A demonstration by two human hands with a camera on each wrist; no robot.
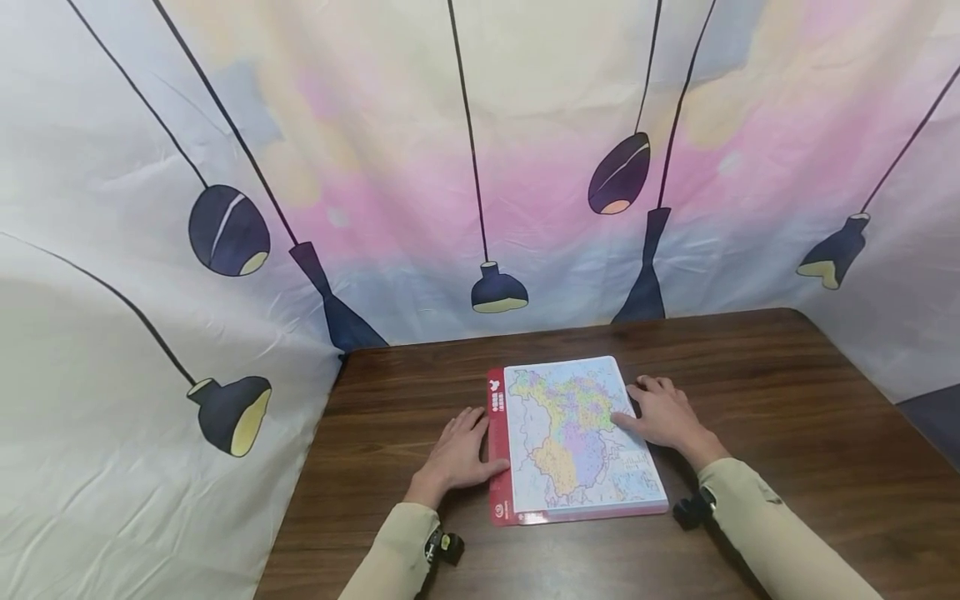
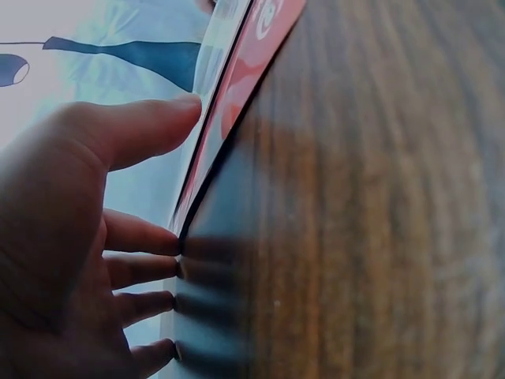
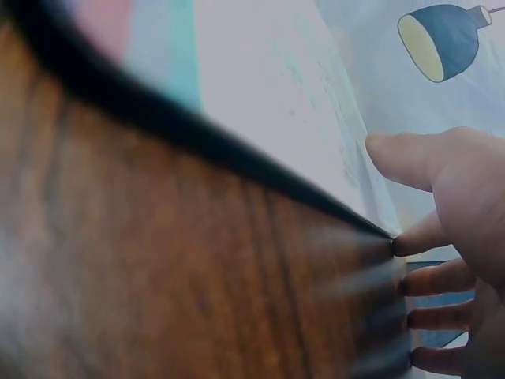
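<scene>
Right now my hands rest flat on the dark wooden tabletop [image 1: 750,392], one on either side of a flat map board [image 1: 577,433] that lies between them. My left hand [image 1: 457,454] lies with fingers straight and relaxed, fingertips against the board's red left edge and the thumb [image 2: 146,126] reaching onto the red border. My right hand [image 1: 663,412] is likewise spread, fingers on the wood along the right edge, thumb [image 3: 402,158] over the printed map face. Neither hand grips anything; both only touch.

Judging by its thin, straight profile in the wrist views, the board looks stiff and light, more like a plastic tray or a puzzle frame than a book. Its glossy face is probably slippery, so pressing down on top would likely just slide it. I think the surest hold is at the two long edges, fingertips worked under the rim and thumbs on top, keeping it level in case loose pieces sit inside.
</scene>
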